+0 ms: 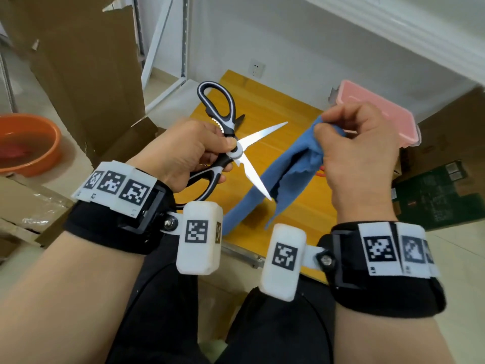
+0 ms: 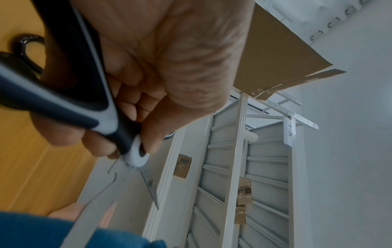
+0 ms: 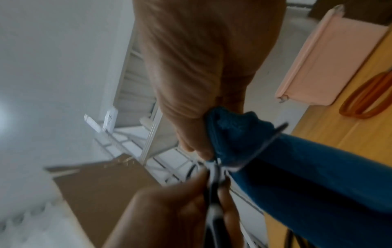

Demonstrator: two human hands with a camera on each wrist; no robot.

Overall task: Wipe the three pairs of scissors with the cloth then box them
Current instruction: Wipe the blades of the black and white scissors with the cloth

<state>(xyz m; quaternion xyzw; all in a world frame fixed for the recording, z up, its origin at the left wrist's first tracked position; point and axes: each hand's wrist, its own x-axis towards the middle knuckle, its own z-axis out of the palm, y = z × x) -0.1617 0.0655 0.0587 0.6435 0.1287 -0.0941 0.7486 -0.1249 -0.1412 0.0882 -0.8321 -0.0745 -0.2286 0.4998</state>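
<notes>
My left hand [image 1: 207,151] grips black-and-white kitchen scissors [image 1: 231,143] near the pivot, above the wooden table [image 1: 288,106]. Their blades are spread wide, and the lower blade tip reaches the blue cloth [image 1: 283,177]. My right hand [image 1: 338,132] pinches the cloth's top, and the rest hangs down to the table. In the left wrist view my fingers wrap the scissors [image 2: 63,100]. A second pair with black handles [image 2: 25,48] lies on the table. Orange-handled scissors [image 3: 364,100] lie beside the pink box [image 3: 328,55], which stands at the table's far right [image 1: 367,109].
An orange basin [image 1: 26,143] sits on the floor at the left. Cardboard sheets [image 1: 86,61] lean behind it, and white metal shelving [image 1: 168,48] stands against the wall. A green carton [image 1: 441,195] lies to the right of the table.
</notes>
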